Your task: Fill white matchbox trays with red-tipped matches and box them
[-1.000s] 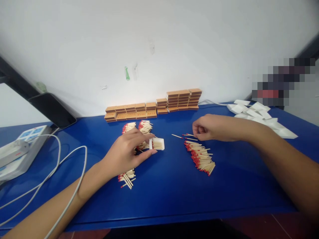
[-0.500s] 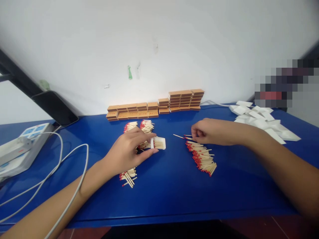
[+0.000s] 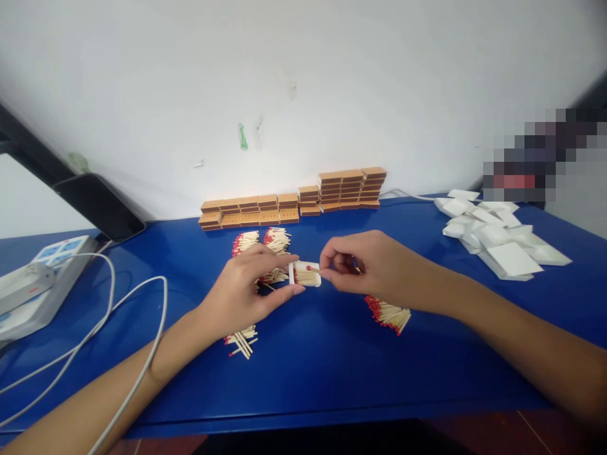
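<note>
My left hand (image 3: 251,284) grips a small white matchbox tray (image 3: 291,273) by its sides, thumb below and fingers above. Matches lie in the tray, red heads toward the left. At the tray's right end, my right hand (image 3: 355,260) pinches a match (image 3: 312,269), its red head above the matches inside. A pile of matches (image 3: 389,315) lies below my right hand, which partly covers it. More loose matches (image 3: 246,243) lie behind and around my left hand, partly hidden by it.
Stacked brown matchboxes (image 3: 251,212) line the wall at the back. White paper trays (image 3: 493,234) are heaped at the right. On the left are a black phone (image 3: 102,205), a power strip (image 3: 47,284) and a looping white cable (image 3: 164,303) across my left forearm.
My right hand has moved left from the right-hand match pile to the tray, bringing a match with it. My left hand keeps holding the tray in about the same place.
</note>
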The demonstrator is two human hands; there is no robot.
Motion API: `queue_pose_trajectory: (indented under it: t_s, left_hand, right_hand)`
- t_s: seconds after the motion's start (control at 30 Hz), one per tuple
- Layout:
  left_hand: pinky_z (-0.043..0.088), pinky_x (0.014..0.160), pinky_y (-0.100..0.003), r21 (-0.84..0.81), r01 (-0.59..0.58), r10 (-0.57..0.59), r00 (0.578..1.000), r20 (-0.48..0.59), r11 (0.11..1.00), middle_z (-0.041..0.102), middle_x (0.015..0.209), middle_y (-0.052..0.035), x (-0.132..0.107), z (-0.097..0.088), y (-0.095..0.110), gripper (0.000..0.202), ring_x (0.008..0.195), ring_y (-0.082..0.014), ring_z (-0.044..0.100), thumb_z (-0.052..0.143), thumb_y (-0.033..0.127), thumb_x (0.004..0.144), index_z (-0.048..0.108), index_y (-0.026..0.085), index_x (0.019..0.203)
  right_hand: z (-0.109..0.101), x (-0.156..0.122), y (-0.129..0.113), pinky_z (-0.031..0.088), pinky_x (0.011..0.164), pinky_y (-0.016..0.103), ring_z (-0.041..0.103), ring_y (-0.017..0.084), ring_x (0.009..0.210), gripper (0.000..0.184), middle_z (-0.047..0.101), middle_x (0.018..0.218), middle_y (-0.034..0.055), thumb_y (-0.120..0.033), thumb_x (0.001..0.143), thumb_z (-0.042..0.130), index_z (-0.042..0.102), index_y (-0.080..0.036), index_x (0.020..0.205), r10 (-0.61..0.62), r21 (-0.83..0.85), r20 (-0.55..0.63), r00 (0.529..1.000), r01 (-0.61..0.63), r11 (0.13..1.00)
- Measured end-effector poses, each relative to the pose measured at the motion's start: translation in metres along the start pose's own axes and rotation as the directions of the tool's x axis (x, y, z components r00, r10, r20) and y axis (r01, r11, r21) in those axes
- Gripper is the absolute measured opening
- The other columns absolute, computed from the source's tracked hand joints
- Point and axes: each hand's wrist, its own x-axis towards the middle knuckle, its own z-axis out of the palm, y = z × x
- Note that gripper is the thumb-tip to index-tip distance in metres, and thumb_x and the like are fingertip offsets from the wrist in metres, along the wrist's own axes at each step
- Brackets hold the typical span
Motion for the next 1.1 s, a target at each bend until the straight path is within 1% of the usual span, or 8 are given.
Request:
queue_pose_trajectory:
  t_s: [0.13,0.3,0.43,0.57,0.63,0.7,0.8,1.1]
  left_hand:
    - [0.061,0.086,-0.039,-0.035,0.032,-0.031,0.999,0.015,0.999,0.08,0.108,-0.0107,0.0,0.002,0.002,0.036,0.096,-0.0243,0.074,0.082,0.035,0.091,0.078,0.02,0.124]
    - [0.061,0.089,-0.04,-0.057,0.022,-0.022,1.0,0.005,0.998,0.081,0.11,-0.0099,0.001,0.002,0.003,0.036,0.099,-0.0244,0.074,0.083,0.033,0.09,0.078,0.021,0.124]
    - [0.06,0.082,-0.036,-0.029,0.024,-0.025,0.999,-0.034,0.999,0.081,0.105,-0.0084,0.001,0.0,0.001,0.037,0.092,-0.0218,0.073,0.084,0.032,0.09,0.078,0.02,0.124]
    - [0.06,0.081,-0.035,-0.017,0.036,-0.037,0.997,-0.073,0.999,0.08,0.103,-0.008,0.0,-0.003,-0.001,0.038,0.088,-0.0203,0.071,0.084,0.032,0.089,0.077,0.019,0.125]
    - [0.06,0.083,-0.036,-0.013,0.029,-0.03,0.996,-0.086,1.0,0.079,0.103,-0.008,-0.001,-0.004,-0.002,0.039,0.089,-0.0204,0.071,0.084,0.032,0.09,0.077,0.02,0.126]
    - [0.06,0.083,-0.036,-0.001,0.014,-0.014,0.996,-0.089,1.0,0.079,0.102,-0.0079,-0.001,-0.005,-0.002,0.038,0.089,-0.0204,0.071,0.083,0.031,0.09,0.076,0.019,0.126]
    - [0.059,0.083,-0.036,0.02,-0.004,0.005,0.996,-0.084,1.0,0.078,0.101,-0.0077,0.0,-0.006,-0.002,0.039,0.089,-0.0203,0.07,0.083,0.03,0.09,0.076,0.018,0.126]
    - [0.058,0.082,-0.035,0.037,-0.041,0.044,0.996,-0.079,0.998,0.078,0.098,-0.0084,0.0,-0.005,-0.004,0.039,0.09,-0.0208,0.069,0.082,0.028,0.091,0.075,0.015,0.127]
  right_hand:
    - [0.013,0.0,-0.004,0.034,0.063,0.027,0.052,0.013,0.061,0.01,0.062,0.068,-0.0029,-0.028,0.094,0.062,0.066,-0.021,0.088,-0.016,-0.118,-0.036,0.999,0.012,0.993]
    - [0.017,0.001,-0.001,0.034,0.063,0.028,0.054,0.014,0.061,0.016,0.067,0.072,-0.0008,-0.033,0.099,0.06,0.069,-0.021,0.093,-0.05,-0.156,-0.02,0.999,0.046,0.987]
    - [0.0,0.001,0.005,0.036,0.065,0.028,0.056,0.014,0.062,0.022,0.067,0.07,-0.0014,-0.038,0.101,0.057,0.072,-0.022,0.097,-0.083,-0.186,-0.098,0.992,0.063,0.98]
    - [-0.031,0.003,0.028,0.037,0.065,0.029,0.059,0.016,0.065,0.023,0.068,0.072,0.001,-0.04,0.098,0.058,0.071,-0.022,0.092,0.021,-0.333,-0.168,0.986,-0.077,0.94]
    - [-0.045,0.002,0.043,0.038,0.062,0.03,0.058,0.017,0.063,0.023,0.068,0.071,0.0017,-0.041,0.093,0.061,0.071,-0.021,0.088,0.148,-0.343,-0.066,0.987,-0.162,0.925]
    - [-0.054,0.001,0.055,0.039,0.06,0.03,0.06,0.017,0.063,0.024,0.07,0.073,0.0022,-0.044,0.089,0.065,0.072,-0.022,0.087,0.269,-0.31,0.111,0.957,-0.224,0.924]
    - [-0.057,-0.001,0.064,0.042,0.061,0.03,0.063,0.018,0.068,0.025,0.073,0.078,0.003,-0.047,0.085,0.07,0.075,-0.023,0.09,0.332,-0.267,0.282,0.9,-0.258,0.928]
    - [-0.042,0.002,0.056,0.043,0.061,0.029,0.063,0.018,0.07,0.019,0.073,0.082,0.0029,-0.041,0.083,0.07,0.073,-0.022,0.088,0.375,-0.294,0.35,0.858,-0.279,0.914]
